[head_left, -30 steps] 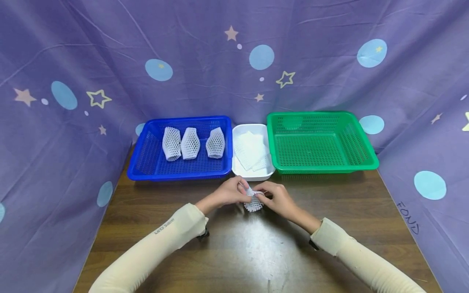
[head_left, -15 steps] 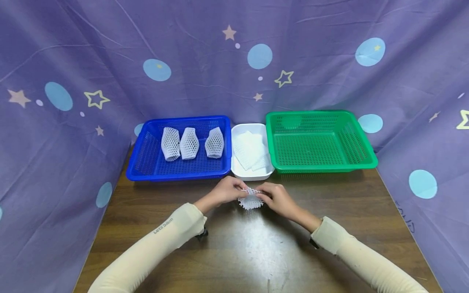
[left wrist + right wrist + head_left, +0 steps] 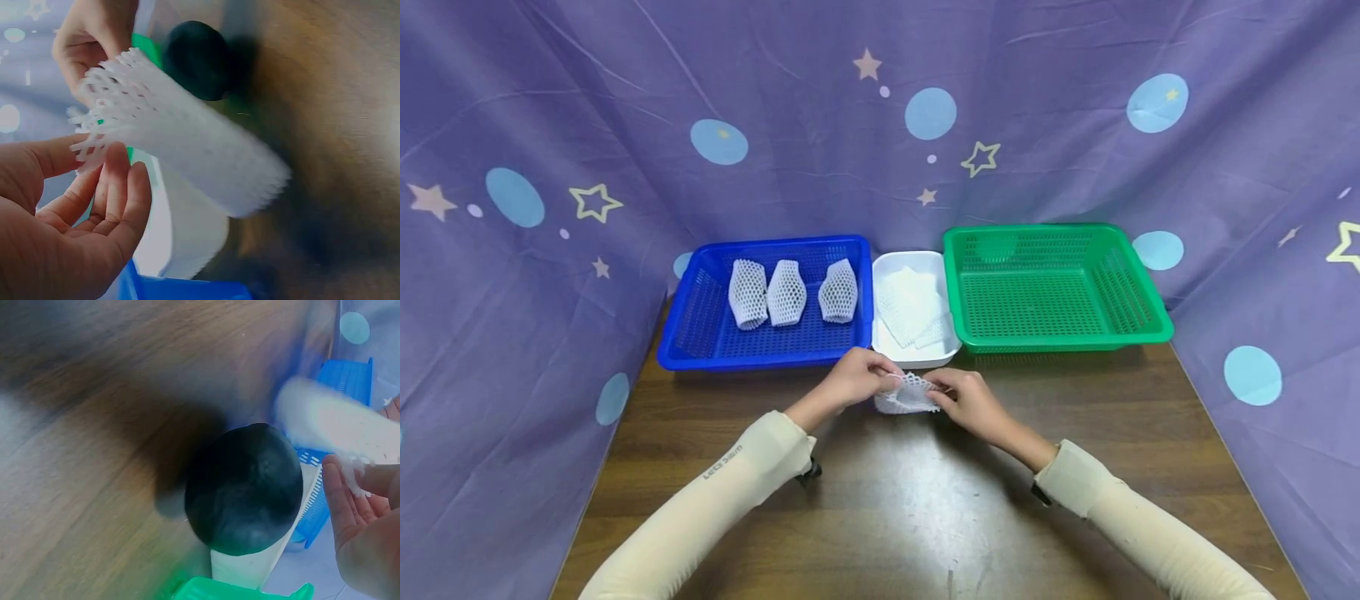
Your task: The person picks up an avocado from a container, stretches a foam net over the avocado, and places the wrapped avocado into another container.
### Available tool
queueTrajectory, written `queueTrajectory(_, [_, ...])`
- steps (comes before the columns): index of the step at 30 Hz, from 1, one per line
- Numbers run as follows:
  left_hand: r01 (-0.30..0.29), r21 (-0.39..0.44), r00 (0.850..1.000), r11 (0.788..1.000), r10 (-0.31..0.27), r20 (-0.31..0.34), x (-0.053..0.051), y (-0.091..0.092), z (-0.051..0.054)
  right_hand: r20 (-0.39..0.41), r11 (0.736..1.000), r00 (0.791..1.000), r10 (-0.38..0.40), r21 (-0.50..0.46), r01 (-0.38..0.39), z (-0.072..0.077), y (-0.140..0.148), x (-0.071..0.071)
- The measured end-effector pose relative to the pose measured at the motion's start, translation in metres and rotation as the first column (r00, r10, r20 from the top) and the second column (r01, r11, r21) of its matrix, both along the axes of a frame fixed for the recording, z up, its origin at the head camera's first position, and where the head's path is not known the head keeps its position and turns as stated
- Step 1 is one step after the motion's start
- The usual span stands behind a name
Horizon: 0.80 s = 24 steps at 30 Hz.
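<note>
In the head view, a white foam net sleeve (image 3: 912,395) is held over the table just in front of the white tray. My left hand (image 3: 857,380) pinches one side of its open end between thumb and fingers. On the opposite side of that end, my right hand (image 3: 972,400) grips the mesh. The left wrist view shows the sleeve (image 3: 194,134) slanting away from both hands, its mouth fringed and spread. A smooth, dark, rounded thing (image 3: 245,489) appears near my right hand in the right wrist view; its kind is unclear, and the head view does not show it.
A blue basket (image 3: 767,360) at the left contains three puffed foam net sleeves. Beside it, the white tray (image 3: 917,360) holds flat foam nets. The green basket (image 3: 1067,340) stands on the right. Behind them hangs a purple patterned curtain (image 3: 820,183); the table (image 3: 880,508) is wooden.
Both hands keep hold of the sleeve. Its lower end has swung left, and its mouth looks more spread. My left hand has shifted slightly up and left; the right has barely moved.
</note>
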State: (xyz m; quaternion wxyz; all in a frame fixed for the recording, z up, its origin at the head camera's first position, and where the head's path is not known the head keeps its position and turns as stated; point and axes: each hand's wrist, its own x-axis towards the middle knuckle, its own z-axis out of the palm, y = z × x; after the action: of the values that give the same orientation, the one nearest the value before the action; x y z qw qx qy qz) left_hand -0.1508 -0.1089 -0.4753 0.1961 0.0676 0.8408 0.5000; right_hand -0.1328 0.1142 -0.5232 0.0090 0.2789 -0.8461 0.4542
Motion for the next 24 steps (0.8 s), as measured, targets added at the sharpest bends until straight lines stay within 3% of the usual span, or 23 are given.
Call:
queueTrajectory(5, [0.009, -0.034, 0.996, 0.999, -0.011, -0.084, -0.002, 0.004, 0.009, 0.044, 1.000, 0.999, 0.023, -0.017, -0.023, 0.001, -0.007, -0.001])
queueTrajectory(10, [0.065, -0.129, 0.986, 0.990, -0.083, -0.144, 0.001, 0.010, 0.001, 0.030, 1.000, 0.999, 0.023, -0.008, -0.023, -0.001, -0.012, -0.002])
queueTrajectory(14, [0.083, -0.164, 0.988, 0.983, -0.103, -0.115, 0.003, 0.014, -0.011, -0.042, 1.000, 0.999, -0.007, -0.015, 0.006, -0.003, -0.012, -0.002])
queueTrajectory(19, [0.078, -0.246, 0.994, 0.966, -0.096, -0.061, 0.006, 0.012, -0.016, -0.091, 0.997, 0.993, -0.079, -0.019, 0.078, -0.003, -0.009, -0.002])
queueTrajectory(24, [0.038, -0.191, 0.999, 0.981, -0.043, -0.024, 0.003, 0.004, -0.016, -0.085, 0.993, 0.990, -0.113, -0.031, 0.110, -0.005, -0.005, -0.002])
